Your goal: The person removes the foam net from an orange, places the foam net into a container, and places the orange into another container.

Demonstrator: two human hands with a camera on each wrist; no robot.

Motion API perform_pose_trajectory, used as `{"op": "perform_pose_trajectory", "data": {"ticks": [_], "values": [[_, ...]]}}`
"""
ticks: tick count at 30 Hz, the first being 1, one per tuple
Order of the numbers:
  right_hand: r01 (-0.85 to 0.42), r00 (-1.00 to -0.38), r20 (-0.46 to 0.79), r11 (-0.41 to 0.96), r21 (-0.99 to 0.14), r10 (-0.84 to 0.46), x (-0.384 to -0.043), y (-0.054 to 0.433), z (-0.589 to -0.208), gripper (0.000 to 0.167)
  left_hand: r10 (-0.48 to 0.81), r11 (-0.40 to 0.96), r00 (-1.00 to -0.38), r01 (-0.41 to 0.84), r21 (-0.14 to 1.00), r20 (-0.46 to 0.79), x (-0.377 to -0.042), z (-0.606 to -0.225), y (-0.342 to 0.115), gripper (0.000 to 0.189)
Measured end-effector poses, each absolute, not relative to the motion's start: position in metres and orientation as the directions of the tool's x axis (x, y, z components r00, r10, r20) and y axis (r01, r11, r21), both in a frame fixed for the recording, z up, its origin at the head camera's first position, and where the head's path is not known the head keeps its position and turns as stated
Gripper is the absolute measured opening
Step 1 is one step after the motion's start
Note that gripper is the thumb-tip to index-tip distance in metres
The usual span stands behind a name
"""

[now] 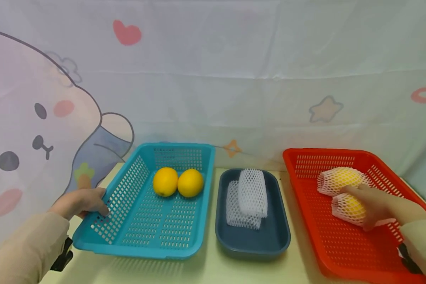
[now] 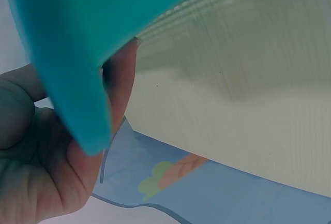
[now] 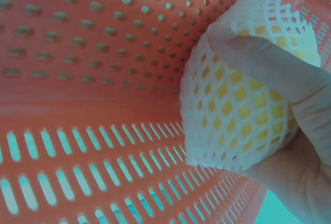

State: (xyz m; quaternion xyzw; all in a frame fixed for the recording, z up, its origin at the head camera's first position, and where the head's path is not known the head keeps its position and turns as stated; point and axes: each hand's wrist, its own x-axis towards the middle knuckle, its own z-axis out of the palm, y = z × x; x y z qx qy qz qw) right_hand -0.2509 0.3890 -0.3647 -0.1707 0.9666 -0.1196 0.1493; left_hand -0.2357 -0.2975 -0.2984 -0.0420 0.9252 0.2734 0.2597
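Observation:
My left hand grips the left rim of the blue plastic basket, thumb on one side and fingers on the other in the left wrist view. Inside that basket two oranges sit side by side near the far wall. Over in the red basket, my right hand holds an orange in a white foam net, thumb on top and fingers underneath. Just behind it lies another netted orange, close to the held one.
Between the baskets stands a dark blue tray with white foam nets stacked in it. All three containers stand on a pale table. A printed cloth hangs behind them.

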Motion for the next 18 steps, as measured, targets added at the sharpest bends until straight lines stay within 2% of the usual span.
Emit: {"op": "perform_pose_trajectory", "data": {"ticks": [3, 9, 18], "values": [[-0.270, -0.890, -0.288, 0.918, -0.290, -0.353, -0.2512, 0.3860, -0.3656, 0.098, 0.064, 0.847, -0.858, -0.223, 0.482, -0.509, -0.2338, -0.2993, -0.2997, 0.041], [-0.298, -0.884, -0.285, 0.916, -0.269, -0.371, -0.2536, 0.3873, -0.3597, 0.095, 0.070, 0.848, -0.860, -0.215, 0.484, -0.505, -0.2364, -0.2972, -0.2982, 0.042], [-0.424, -0.885, -0.122, 0.886, -0.187, -0.449, -0.2472, 0.3863, -0.3691, 0.079, 0.067, 0.854, -0.865, -0.208, 0.477, -0.497, -0.2337, -0.2996, -0.3001, 0.040]]}}
